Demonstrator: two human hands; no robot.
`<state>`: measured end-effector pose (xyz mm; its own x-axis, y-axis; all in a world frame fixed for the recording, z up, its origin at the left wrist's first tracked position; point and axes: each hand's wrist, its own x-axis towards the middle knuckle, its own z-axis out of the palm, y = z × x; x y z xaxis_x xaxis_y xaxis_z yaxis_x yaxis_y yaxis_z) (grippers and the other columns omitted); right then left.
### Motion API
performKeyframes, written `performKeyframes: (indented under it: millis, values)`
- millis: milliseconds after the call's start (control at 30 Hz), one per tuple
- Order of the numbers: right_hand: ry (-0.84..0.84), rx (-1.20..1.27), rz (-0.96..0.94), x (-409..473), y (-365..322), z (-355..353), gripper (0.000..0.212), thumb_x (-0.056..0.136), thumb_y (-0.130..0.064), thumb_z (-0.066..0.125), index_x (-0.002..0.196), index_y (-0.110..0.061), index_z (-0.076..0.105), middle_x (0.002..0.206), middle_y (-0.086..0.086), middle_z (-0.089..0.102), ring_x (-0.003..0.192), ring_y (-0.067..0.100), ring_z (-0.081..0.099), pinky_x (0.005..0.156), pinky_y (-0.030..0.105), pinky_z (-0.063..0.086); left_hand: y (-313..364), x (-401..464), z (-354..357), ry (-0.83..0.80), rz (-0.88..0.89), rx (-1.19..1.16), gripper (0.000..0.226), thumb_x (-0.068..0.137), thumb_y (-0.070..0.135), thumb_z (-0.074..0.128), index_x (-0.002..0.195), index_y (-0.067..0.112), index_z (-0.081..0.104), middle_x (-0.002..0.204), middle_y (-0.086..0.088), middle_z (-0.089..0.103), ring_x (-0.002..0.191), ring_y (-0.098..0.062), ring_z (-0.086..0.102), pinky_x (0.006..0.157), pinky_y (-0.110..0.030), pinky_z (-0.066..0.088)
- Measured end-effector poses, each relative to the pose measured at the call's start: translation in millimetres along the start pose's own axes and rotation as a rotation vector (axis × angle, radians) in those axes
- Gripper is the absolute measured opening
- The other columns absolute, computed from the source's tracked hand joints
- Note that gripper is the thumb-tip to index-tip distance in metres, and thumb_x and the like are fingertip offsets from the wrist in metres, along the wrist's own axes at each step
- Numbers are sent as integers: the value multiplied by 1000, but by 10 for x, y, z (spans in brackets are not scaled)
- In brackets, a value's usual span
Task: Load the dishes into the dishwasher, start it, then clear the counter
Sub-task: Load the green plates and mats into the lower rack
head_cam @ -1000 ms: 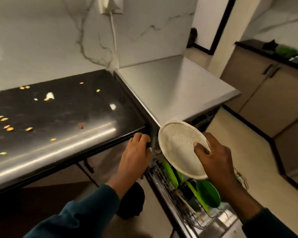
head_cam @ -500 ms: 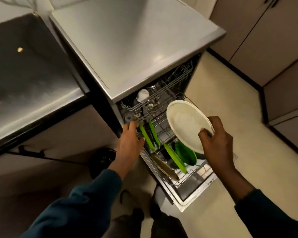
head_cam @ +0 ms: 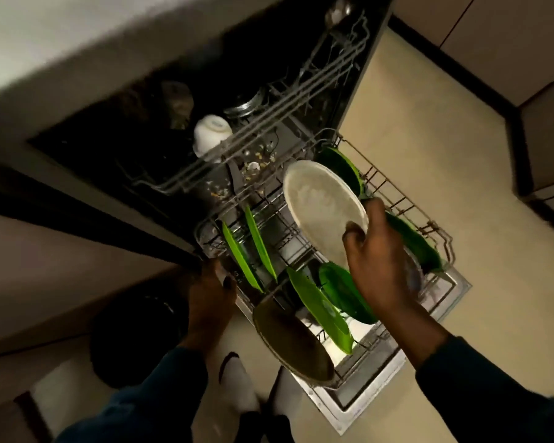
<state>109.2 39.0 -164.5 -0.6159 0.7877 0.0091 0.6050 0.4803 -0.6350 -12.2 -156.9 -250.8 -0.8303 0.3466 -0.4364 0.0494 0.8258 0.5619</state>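
Mid-load: our right hand (head_cam: pixel 376 251) grips the white plate (head_cam: pixel 323 209) over the part-filled lower rack (head_cam: pixel 397 199), left hand (head_cam: pixel 210 295) grip unclear; starting, counter-clearing remain.

Right hand (head_cam: pixel 378 260) gripping a white plate (head_cam: pixel 323 209) tilted above the pulled-out lower rack (head_cam: pixel 406 206), green plates (head_cam: pixel 314 311) standing in it, left hand (head_cam: pixel 211 292) resting at the rack's near-left corner, white bowl (head_cam: pixel 210 134) sitting in the upper rack (head_cam: pixel 269 116)
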Motion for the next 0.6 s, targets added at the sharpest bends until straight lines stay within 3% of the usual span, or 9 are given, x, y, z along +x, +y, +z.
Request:
performKeyframes:
  millis: [67, 133, 233, 267, 400, 500, 600]
  values:
    - [9, 48, -44, 144, 208, 345, 21, 96, -6, 51, 116, -9, 44, 88, 2, 54, 73, 18, 54, 52, 22, 37, -176, 238, 228, 25, -27, 38, 44, 94, 14, 52, 136, 5, 44, 122, -22, 57, 111, -39, 54, 91, -42, 42]
    - [14, 62, -86, 251, 391, 614, 24, 95, -6, 52, 117, -10, 43, 89, -1, 53, 74, 16, 53, 58, 25, 43, -313, 472, 381, 40, -34, 75, 46, 94, 17, 51, 137, 6, 42, 123, -21, 57, 109, -40, 55, 88, -42, 44]
    - [8, 66, -113, 389, 628, 965, 27, 96, -6, 51, 122, -8, 44, 94, -4, 53, 76, 8, 50, 57, 7, 39, -478, 825, 581, 75, -106, 115, 46, 94, 14, 51, 139, 12, 40, 130, -19, 53, 110, -38, 56, 79, -37, 44]
    - [2, 79, -109, 428, 666, 1040, 27, 95, -6, 50, 121, -8, 44, 94, -4, 54, 77, 7, 50, 56, 6, 37, -518, 907, 608, 74, -105, 128, 47, 93, 12, 52, 139, 13, 41, 133, -19, 51, 114, -38, 54, 84, -38, 45]
    - [-21, 78, -105, 544, 818, 1347, 24, 96, -5, 47, 120, -7, 44, 97, 8, 63, 76, 17, 55, 61, 24, 41, -716, 1074, 717, 24, -20, 250, 48, 91, 8, 57, 137, 2, 45, 140, -22, 40, 126, -36, 42, 106, -41, 36]
    - [-57, 69, -99, 609, 891, 1511, 23, 96, -6, 46, 120, -6, 44, 101, 18, 65, 83, 30, 61, 63, 31, 47, -855, 1082, 761, 53, 5, 219, 42, 89, 8, 58, 130, -1, 51, 137, -22, 41, 124, -32, 42, 108, -38, 35]
    - [-114, 38, -87, 639, 949, 1615, 21, 98, -7, 43, 119, -7, 42, 103, 19, 63, 87, 31, 61, 63, 23, 38, -938, 1062, 785, 47, 47, 266, 39, 89, 7, 58, 127, 1, 54, 137, -17, 44, 120, -29, 43, 103, -32, 37]
